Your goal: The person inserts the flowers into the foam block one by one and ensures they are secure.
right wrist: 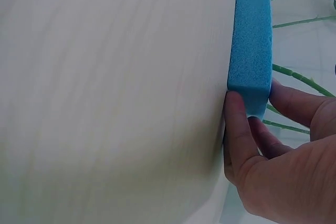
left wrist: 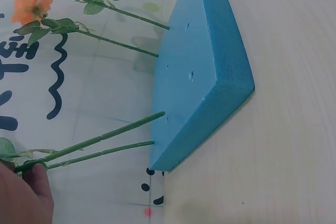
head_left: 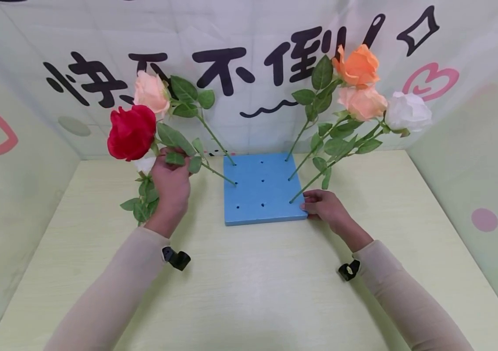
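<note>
A red artificial rose (head_left: 132, 132) leans left, its stem pinched by my left hand (head_left: 172, 183) just below the bloom. The stem's lower end (left wrist: 157, 115) is right at the middle hole of the left row in a blue foam block (head_left: 249, 197). My right hand (head_left: 325, 208) grips the block's near right corner; in the right wrist view its thumb (right wrist: 294, 103) is on the top and fingers are at the side and underneath. A pale pink rose (head_left: 150, 93) stands in the far left hole. Along the right row stand orange (head_left: 357, 66), peach (head_left: 363, 102) and white (head_left: 408, 112) roses.
Left of my left hand a white rose (head_left: 144, 165) with green leaves (head_left: 143, 204) lies on the pale wooden table (head_left: 249, 292), partly hidden by the hand. A white backdrop (head_left: 214, 29) with black characters rises behind the block. Side panels (head_left: 486, 161) flank the table.
</note>
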Demonstrator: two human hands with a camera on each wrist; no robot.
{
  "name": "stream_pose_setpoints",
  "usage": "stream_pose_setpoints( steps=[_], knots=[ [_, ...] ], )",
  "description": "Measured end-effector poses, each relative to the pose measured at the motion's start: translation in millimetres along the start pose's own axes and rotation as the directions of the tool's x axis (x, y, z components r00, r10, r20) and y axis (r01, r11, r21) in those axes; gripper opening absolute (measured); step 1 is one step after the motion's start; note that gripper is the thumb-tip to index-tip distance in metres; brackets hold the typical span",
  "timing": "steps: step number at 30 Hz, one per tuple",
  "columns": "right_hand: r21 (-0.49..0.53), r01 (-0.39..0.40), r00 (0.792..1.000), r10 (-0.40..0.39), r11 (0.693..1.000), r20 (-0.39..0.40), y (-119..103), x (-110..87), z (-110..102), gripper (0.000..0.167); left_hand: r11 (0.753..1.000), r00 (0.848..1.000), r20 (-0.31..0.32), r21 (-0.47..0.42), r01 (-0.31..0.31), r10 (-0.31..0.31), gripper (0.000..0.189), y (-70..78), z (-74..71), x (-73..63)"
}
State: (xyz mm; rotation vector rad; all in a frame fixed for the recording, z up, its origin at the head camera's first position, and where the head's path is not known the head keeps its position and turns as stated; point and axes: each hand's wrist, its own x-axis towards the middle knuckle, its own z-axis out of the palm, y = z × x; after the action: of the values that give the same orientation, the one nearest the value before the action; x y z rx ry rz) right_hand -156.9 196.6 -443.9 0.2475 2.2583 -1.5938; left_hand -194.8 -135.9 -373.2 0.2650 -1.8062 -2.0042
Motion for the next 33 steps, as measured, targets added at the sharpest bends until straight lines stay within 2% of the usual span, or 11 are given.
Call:
stream_pose_setpoints(
  steps=[11, 15, 19, 24, 28, 33],
  knots=[
    [0.011, -0.001, 1.000, 0.001, 1.000, 0.002, 1, 0.6, 0, 0.049, 0.999, 0.999, -0.049, 0.044, 0.013, -0.011, 0.021, -7.5, 6.9, 0.1],
    [0.010, -0.005, 1.000, 0.005, 1.000, 0.000, 2, 0.6, 0, 0.049, 0.996, 0.999, -0.024, 0.074, 0.045, -0.043, 0.019, -7.7, 7.8, -2.1],
    [0.007, -0.010, 1.000, 0.010, 1.000, -0.002, 2, 0.5, 1, 0.048, 0.995, 0.999, 0.010, 0.084, 0.047, -0.048, 0.019, -7.1, 9.8, -4.4],
    [0.006, -0.012, 1.000, 0.012, 1.000, -0.005, 1, -0.4, 0, 0.047, 0.991, 0.998, 0.040, 0.121, -0.049, 0.045, 0.015, -8.2, 16.3, -5.3],
    [0.012, -0.006, 1.000, 0.006, 1.000, -0.004, 0, -0.8, 0, 0.047, 0.975, 0.989, 0.088, 0.175, -0.136, 0.123, 0.015, -10.8, 21.0, -5.9],
    [0.020, -0.008, 1.000, 0.008, 1.000, -0.001, 0, -0.6, 0, 0.047, 0.961, 0.982, 0.138, 0.228, -0.159, 0.130, 0.018, -12.2, 25.9, -6.4]
  ],
)
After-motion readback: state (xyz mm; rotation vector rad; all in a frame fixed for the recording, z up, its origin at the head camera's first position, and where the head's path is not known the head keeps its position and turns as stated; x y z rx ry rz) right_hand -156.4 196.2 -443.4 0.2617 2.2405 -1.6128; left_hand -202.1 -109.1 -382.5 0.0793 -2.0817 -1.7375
